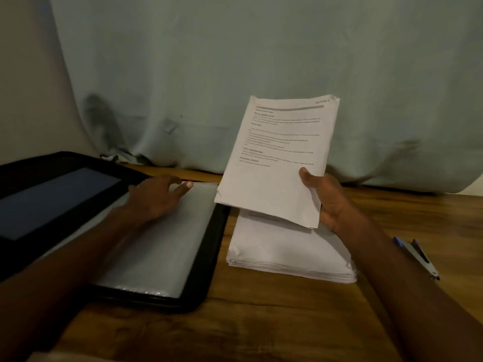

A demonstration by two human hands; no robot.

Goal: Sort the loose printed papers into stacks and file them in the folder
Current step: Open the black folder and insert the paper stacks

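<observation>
The right hand [330,202] holds up some papers [279,155] above a stack [287,254]. The left hand [154,197] rests on the open folder [198,288].

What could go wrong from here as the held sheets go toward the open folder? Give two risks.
1. The right hand pinches the held sheets only at their lower corner; the sheets look uneven and might fan out or slip.
2. The paper stack lies beside the folder; a sweeping forearm may knock it askew.
</observation>
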